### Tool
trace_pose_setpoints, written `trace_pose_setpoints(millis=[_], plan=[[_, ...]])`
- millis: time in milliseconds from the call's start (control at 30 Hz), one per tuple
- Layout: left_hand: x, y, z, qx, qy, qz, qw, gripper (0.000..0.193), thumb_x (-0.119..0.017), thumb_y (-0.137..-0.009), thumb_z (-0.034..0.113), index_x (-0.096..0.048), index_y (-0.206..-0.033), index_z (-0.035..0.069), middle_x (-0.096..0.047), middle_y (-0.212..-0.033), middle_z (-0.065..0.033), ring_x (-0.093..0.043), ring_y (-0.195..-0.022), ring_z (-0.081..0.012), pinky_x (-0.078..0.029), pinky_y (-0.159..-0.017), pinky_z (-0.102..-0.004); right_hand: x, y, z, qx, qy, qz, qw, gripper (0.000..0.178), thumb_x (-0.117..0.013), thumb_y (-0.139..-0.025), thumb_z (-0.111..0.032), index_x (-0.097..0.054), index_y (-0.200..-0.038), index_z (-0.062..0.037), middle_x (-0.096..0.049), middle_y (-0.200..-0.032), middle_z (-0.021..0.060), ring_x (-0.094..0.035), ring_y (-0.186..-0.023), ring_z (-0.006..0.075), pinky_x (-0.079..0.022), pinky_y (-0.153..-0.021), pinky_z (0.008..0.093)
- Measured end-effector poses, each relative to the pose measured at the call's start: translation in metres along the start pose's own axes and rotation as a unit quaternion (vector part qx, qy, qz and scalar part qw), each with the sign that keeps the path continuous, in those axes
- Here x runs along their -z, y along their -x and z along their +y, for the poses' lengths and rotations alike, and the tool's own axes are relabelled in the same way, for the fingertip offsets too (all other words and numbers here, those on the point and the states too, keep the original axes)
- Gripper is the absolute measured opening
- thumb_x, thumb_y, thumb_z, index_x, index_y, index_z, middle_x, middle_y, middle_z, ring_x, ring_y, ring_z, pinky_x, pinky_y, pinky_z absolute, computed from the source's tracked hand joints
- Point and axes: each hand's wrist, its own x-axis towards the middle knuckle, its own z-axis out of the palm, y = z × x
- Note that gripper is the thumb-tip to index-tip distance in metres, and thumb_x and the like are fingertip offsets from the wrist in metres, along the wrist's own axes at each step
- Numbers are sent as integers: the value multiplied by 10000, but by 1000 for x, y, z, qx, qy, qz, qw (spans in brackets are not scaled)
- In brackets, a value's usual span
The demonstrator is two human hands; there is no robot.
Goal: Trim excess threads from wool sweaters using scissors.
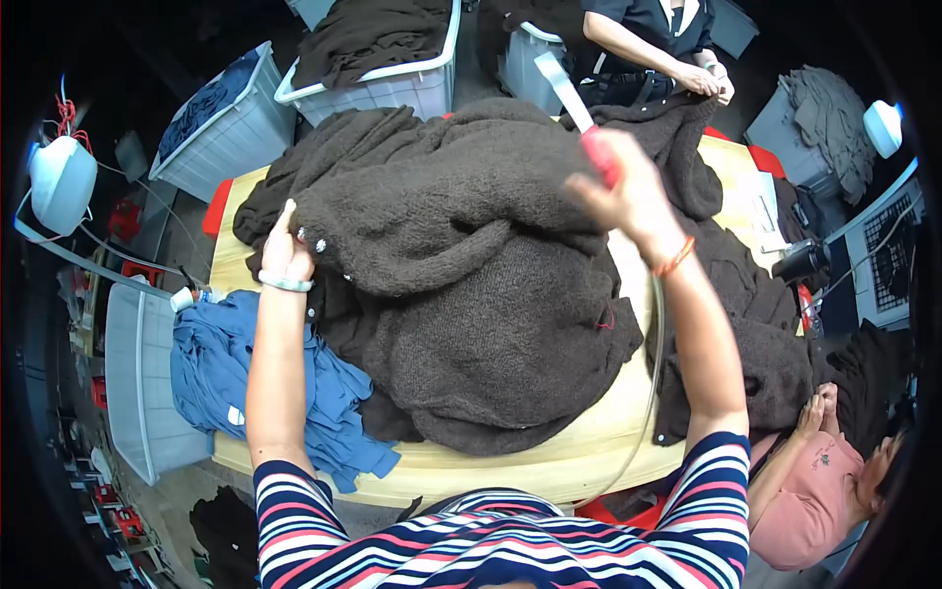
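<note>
The right hand (633, 187) clamps a red-handled tool (572, 99); the left hand (286, 250), its grip unclear, touches the left edge of a brown garment (432, 206) heaped on the tabletop (579, 463).

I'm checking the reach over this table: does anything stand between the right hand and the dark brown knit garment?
Nothing visible blocks the way from the right hand to the dark brown knit garment. That hand holds a red-handled tool, its pale end pointing away, up-left; what lies under the palm is hidden.
</note>
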Motion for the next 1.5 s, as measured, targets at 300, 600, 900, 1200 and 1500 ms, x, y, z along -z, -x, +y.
trace_pose_setpoints(millis=[300, 600, 900, 1200, 1500], plan=[[-72, 59, 28, -79, -12, -52, 995, 309, -588, -988, 210, -602, -1230, 20, -664, -1217, -128, -641, -1107, -254, -505, -1002, -408, -96, 23, -38, -4, 28, -111, 993, 431, -706, -807, -91, -523, -1198, -96, -621, -1068, 182, -633, -988, 380, -511, -852, 452], [-107, 108, 37, -114, 5, -123, 986, 229, -516, -1002, 70, -595, -1207, 7, -677, -1169, -115, -687, -1001, -196, -627, -714, -249, -68, 35, -53, 9, -102, -181, 978, 509, -766, -776, -114, -522, -1222, -103, -644, -1114, 176, -630, -1067, 377, -520, -895, 427], [-136, 145, 60, -119, 18, -289, 950, 326, -508, -992, 38, -517, -1310, -29, -628, -1254, -152, -639, -1122, -215, -591, -914, -321, -57, 14, -55, -97, -102, -141, 980, 492, -586, -758, -21, -492, -1230, -121, -658, -956, 232, -639, -956, 443, -500, -807, 492], [-130, 152, 65, -277, -124, -142, 942, 549, -510, -997, 51, -300, -1505, 56, -667, -1108, -106, -681, -993, -164, -605, -752, -269, 193, 71, -76, -97, -335, -22, 937, 556, -624, -841, -120, -447, -1345, 33, -551, -1267, 136, -497, -1232, 248, -358, -1091, 401], [-80, 10, -46, -130, -320, 41, 937, 494, -672, -894, 95, -505, -1353, 23, -637, -1118, -116, -666, -843, -157, -579, -683, -257, 50, 115, 29, -216, -199, -221, 930, 325, -680, -858, -51, -570, -1157, 13, -572, -907, 9, -511, -765, 86, -468, -697, 257]])
